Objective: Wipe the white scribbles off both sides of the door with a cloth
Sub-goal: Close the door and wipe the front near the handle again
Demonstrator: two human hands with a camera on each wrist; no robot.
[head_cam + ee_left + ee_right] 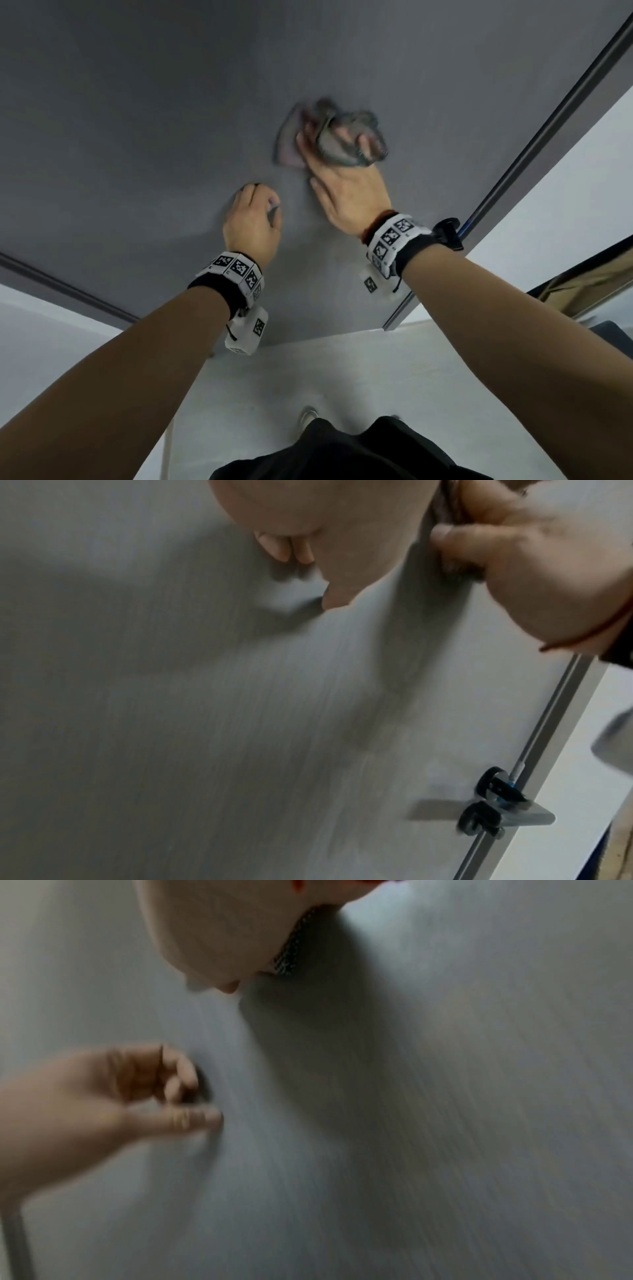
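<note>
A crumpled grey cloth (pixel 337 137) is pressed against the flat grey panel door (pixel 137 102) by the right hand (pixel 346 192), whose fingers are curled into the bunched fabric; the cloth is smeared by motion blur, so a wiping stroke is judged to be under way. The left hand (pixel 251 222) is set on the door just beside and below, its fingertips bent against the surface with nothing held, apparently as a brace. The cloth is seen on the middle of the door face, well in from the black latch handle (pixel 486 810) at the door's edge. No white scribbles can be made out on the visible part of this side, though blur may hide faint traces, so this face is judged nearly clean. The other side is not shown; whether it has been wiped cannot be told.
</note>
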